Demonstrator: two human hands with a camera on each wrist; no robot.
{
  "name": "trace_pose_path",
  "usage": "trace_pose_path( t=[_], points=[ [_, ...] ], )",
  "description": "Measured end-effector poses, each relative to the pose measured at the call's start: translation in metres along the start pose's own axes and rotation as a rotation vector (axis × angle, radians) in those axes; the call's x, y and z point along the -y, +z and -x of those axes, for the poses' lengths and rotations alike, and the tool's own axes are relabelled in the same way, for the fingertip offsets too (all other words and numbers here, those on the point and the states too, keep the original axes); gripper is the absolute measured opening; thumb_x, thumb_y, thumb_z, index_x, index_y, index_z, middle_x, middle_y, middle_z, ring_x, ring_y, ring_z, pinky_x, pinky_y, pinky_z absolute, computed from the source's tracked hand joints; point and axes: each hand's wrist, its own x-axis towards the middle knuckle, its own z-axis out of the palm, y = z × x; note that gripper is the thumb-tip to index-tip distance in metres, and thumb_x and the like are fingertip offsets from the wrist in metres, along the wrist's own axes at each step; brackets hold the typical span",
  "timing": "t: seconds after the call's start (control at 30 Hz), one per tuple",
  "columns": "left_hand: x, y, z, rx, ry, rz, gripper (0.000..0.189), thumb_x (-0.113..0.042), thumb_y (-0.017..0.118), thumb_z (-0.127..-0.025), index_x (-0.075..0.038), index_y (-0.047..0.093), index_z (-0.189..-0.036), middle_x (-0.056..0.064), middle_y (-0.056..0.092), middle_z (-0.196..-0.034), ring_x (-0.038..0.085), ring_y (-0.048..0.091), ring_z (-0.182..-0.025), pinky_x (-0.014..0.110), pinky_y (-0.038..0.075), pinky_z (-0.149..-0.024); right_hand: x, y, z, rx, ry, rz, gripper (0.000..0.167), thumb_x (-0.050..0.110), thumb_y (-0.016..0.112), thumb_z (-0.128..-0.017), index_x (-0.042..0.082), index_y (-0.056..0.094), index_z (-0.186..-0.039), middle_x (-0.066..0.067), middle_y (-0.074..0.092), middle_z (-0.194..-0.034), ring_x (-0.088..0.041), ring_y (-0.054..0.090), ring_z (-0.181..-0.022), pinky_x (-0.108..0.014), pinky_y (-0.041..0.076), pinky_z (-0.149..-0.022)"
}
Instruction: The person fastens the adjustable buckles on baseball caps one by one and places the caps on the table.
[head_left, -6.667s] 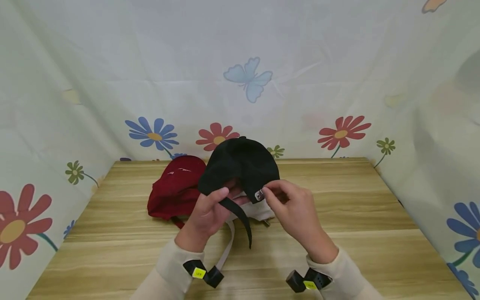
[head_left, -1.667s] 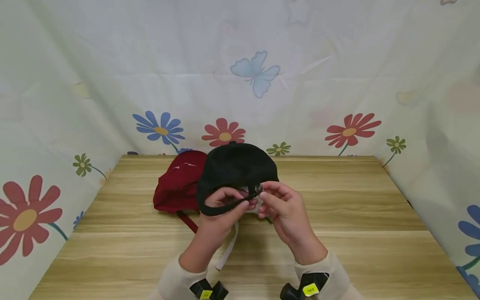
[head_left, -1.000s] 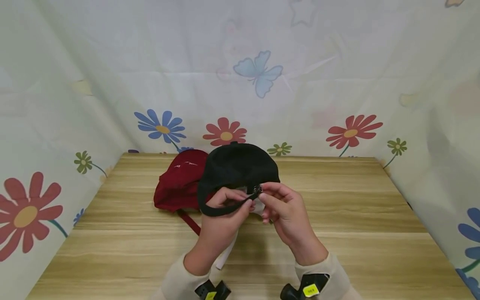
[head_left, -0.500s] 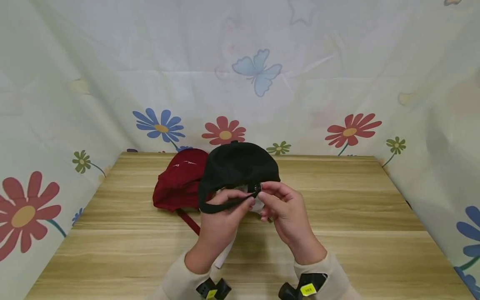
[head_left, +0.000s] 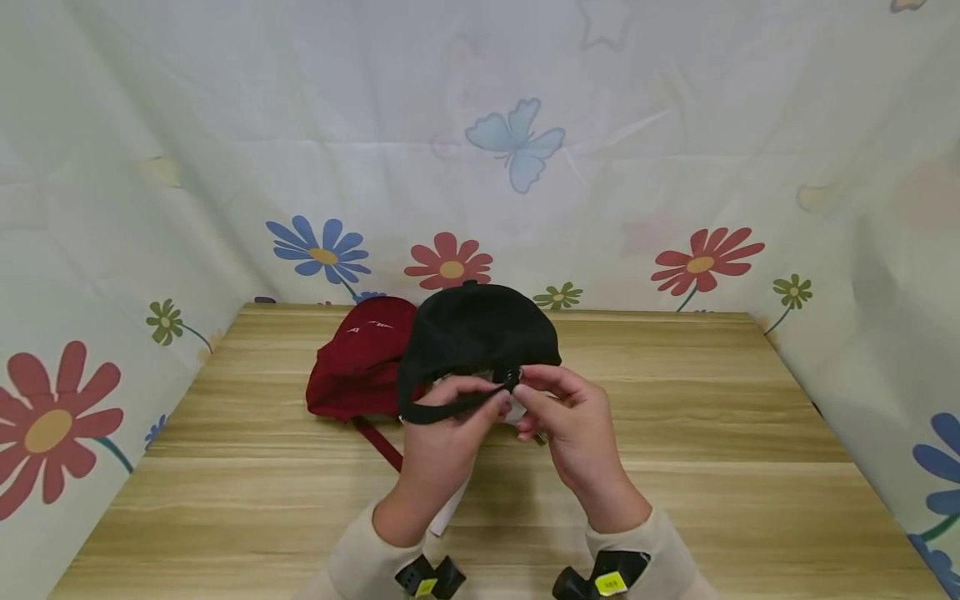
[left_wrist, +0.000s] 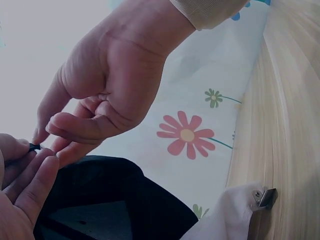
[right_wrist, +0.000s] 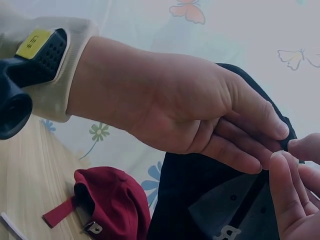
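A black baseball cap is held up in both hands, its back opening toward me. My left hand pinches the cap's black strap between thumb and fingers near the strap's end. Opposite it, my right hand pinches the small metal buckle at the cap's right back edge. Strap end and buckle meet between the fingertips, which partly cover them. In the left wrist view the right hand shows large, while the right wrist view shows the left hand with bent fingers at the black strap.
A red cap lies on the wooden table at the left, its strap hanging toward me. Behind the hands is a white cap with a metal buckle. Flower-printed cloth surrounds the table.
Earlier the black strap's end hung loose beneath the left hand; that hand now pinches it at the buckle. Over the last second the hands make only small movements, and the buckle is turned slightly.
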Motion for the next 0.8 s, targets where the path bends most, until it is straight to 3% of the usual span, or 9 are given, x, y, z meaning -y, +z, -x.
trace_pose_path(
  t=[0.27, 0.43, 0.57, 0.7, 0.8],
  points=[
    [0.0033, 0.0003, 0.0002, -0.019, 0.001, 0.003, 0.011, -0.006, 0.076, -0.082, -0.003, 0.069, -0.091, 0.014, 0.071, -0.084, 0.014, 0.07, -0.07, 0.029, 0.06, -0.066, -0.0025, 0.0014, 0.0021, -0.047, -0.008, 0.07, 0.029, 0.001, 0.072, -0.084, -0.01, 0.063, -0.109, 0.0, 0.07, -0.09, -0.011, 0.063, -0.055, -0.031, 0.058, -0.054],
    [0.0047, 0.0004, 0.0009, -0.02, -0.012, 0.039, 0.012, -0.002, 0.074, -0.082, -0.001, 0.067, -0.092, 0.017, 0.071, -0.085, 0.015, 0.071, -0.075, 0.029, 0.06, -0.07, -0.0031, 0.0022, 0.0033, -0.057, -0.018, 0.094, 0.03, 0.001, 0.071, -0.084, -0.01, 0.063, -0.111, 0.0, 0.07, -0.091, -0.011, 0.065, -0.057, -0.032, 0.059, -0.055],
    [0.0043, -0.0006, 0.0021, 0.007, -0.051, 0.027, 0.013, -0.005, 0.073, -0.085, -0.003, 0.068, -0.097, 0.015, 0.07, -0.095, 0.016, 0.072, -0.086, 0.027, 0.059, -0.075, -0.0042, 0.0025, 0.0047, -0.064, -0.043, 0.15, 0.026, -0.001, 0.07, -0.085, -0.006, 0.065, -0.11, 0.001, 0.071, -0.088, -0.012, 0.066, -0.059, -0.033, 0.059, -0.057],
    [0.003, -0.002, 0.0024, 0.041, -0.092, 0.014, 0.017, -0.009, 0.072, -0.086, -0.005, 0.07, -0.102, 0.012, 0.069, -0.104, 0.013, 0.071, -0.093, 0.027, 0.059, -0.079, -0.007, 0.0029, 0.0064, -0.061, -0.135, 0.229, 0.024, 0.002, 0.071, -0.086, 0.0, 0.068, -0.11, -0.004, 0.07, -0.092, -0.013, 0.067, -0.061, -0.035, 0.06, -0.057],
    [0.0022, -0.0023, 0.0019, 0.048, -0.103, 0.01, 0.018, -0.01, 0.073, -0.086, -0.006, 0.071, -0.103, 0.011, 0.07, -0.104, 0.012, 0.071, -0.091, 0.028, 0.059, -0.078, -0.009, 0.0027, 0.008, -0.042, -0.269, 0.318, 0.025, 0.003, 0.07, -0.086, 0.0, 0.068, -0.111, -0.011, 0.069, -0.096, -0.012, 0.067, -0.063, -0.035, 0.059, -0.056]
  ],
)
